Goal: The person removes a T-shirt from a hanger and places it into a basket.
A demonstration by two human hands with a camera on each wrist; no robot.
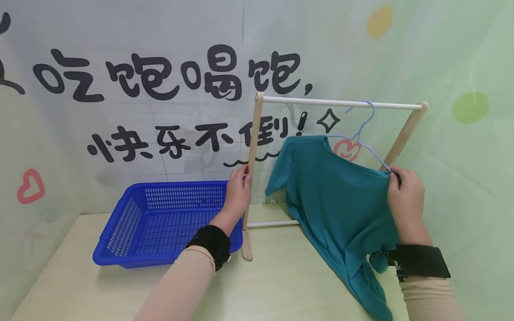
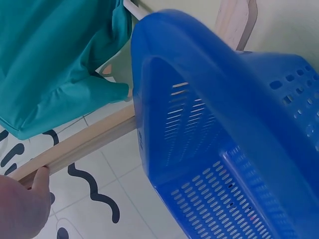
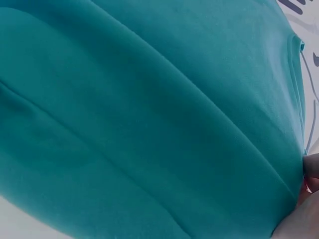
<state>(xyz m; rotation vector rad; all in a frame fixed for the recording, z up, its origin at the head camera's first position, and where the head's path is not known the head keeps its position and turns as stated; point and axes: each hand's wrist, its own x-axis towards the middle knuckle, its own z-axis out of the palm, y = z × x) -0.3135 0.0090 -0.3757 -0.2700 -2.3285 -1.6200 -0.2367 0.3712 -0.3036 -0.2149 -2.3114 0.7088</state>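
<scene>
"Where is the teal shirt (image 1: 341, 196) hanging?"

"On the right, above the table (image 1: 56, 276). The blue hanger (image 1: 358, 137) is hooking over the white rail (image 1: 305, 102), and its left arm is running into the neckline."

"What is the right hand (image 1: 407, 196) doing?"

"It is pinching the cloth at the neckline's right end, beside the hanger's right arm; I judge it is stopping that shoulder from slipping."

"And the left hand (image 1: 238, 191)?"

"It is gripping the left wooden post (image 1: 254, 138), thumb against it, presumably steadying it in case tugging at the shirt is tipping things."

"Why is the blue basket (image 1: 105, 238) sitting over there?"

"It is resting left of the post, probably leaving space for the cloth, which is trailing toward the near right."
</scene>
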